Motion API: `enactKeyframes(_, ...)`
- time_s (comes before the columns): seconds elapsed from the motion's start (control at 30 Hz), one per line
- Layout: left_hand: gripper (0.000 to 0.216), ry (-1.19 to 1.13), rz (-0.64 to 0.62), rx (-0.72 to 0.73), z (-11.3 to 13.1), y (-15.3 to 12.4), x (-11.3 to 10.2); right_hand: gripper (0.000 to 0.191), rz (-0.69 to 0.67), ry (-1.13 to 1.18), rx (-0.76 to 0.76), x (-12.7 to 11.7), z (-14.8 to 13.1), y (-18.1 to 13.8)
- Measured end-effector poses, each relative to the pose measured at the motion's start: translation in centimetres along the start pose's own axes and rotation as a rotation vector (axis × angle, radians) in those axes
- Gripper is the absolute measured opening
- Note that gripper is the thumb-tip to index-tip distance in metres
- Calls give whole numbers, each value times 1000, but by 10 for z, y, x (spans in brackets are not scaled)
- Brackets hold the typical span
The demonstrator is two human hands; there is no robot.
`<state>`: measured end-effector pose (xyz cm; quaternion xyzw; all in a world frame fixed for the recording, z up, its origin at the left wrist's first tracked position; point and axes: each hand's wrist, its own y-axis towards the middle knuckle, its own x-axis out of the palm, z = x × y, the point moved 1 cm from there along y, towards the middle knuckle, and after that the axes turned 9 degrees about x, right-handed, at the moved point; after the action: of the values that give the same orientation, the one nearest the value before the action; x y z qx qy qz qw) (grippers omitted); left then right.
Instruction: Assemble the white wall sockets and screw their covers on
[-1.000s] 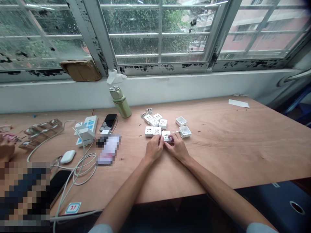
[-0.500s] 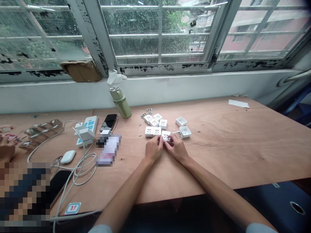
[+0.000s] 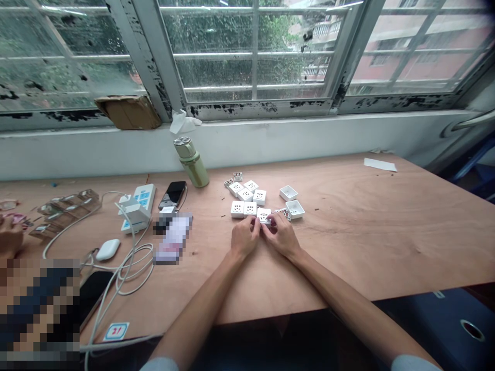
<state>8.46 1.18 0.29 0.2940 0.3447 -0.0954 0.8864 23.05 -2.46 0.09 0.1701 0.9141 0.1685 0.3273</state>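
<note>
Between my two hands is a white square power socket [image 3: 264,214] with dark slots in its top. My left hand [image 3: 245,238] is closed, its thumb and fingertips at the socket's left front side. My right hand [image 3: 282,237] pinches the right side, its fingers curled over the edge. Just left of it stand two like sockets [image 3: 237,208], side by side, and several more [image 3: 245,194] are grouped behind. To the right lie two open white boxes [image 3: 295,209], [image 3: 288,193]. A slotted insert [image 3: 283,213] lies partly hidden behind my right fingers.
Small slotted inserts [image 3: 237,176] lie at the back. Leftward are a green bottle [image 3: 195,167], phones [image 3: 172,195], a power strip [image 3: 144,198], looped white cables [image 3: 133,268] and an earbud case [image 3: 108,250]. Another person's hand [image 3: 11,236] is at far left. A paper strip [image 3: 380,165] lies back right.
</note>
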Motion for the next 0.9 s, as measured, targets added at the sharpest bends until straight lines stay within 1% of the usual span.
enactKeyframes(0.3, 31, 13, 13, -24, 0, -1, 0, 14, -20, -8, -28, -2, -2, -1)
enactKeyframes(0.57, 30, 27, 13, -23, -1, -1, 0, 13, -28, -18, -36, -3, -2, 0)
enactKeyframes(0.9, 33, 52, -4, -9, 1, 0, -1, 13, -16, -35, -33, -4, -2, 1)
